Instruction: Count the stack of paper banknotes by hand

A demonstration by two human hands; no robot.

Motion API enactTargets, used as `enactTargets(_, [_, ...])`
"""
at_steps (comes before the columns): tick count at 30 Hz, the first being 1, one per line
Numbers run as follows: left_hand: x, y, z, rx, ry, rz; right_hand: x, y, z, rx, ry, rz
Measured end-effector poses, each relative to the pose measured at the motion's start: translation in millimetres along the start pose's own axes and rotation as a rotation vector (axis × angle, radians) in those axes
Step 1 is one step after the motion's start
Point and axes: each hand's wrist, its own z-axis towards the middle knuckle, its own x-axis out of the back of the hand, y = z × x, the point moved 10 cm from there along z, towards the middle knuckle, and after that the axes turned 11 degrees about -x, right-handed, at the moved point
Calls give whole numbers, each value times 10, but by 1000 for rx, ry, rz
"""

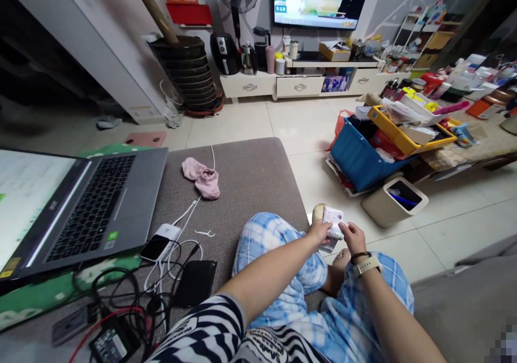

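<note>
My left hand (322,232) grips a small pale packet (333,218) with printed marks, perhaps a tissue pack, above my crossed legs. On the packet's right edge, the fingers of my right hand (353,237) are pinched together. A rounded yellowish thing (318,211) shows just behind the packet; I cannot make out what it is. Blue-and-white checked trousers (274,239) cover my legs. A watch with a light strap (368,265) is on my right wrist.
Left on the grey couch seat (250,174) are a laptop (105,207), pink socks (202,178), a phone (155,247), a black wallet-like item (196,282) and tangled cables. A beige bin (377,212) and a full blue box (355,155) stand right on the floor.
</note>
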Motion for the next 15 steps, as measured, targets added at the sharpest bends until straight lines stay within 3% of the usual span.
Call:
enactTargets(9, [-75, 52, -92, 9, -7, -36, 53, -49, -20, -21, 29, 45])
enactTargets(15, [-144, 433, -110, -45, -50, -67, 24, -360, 144, 24, -12, 87])
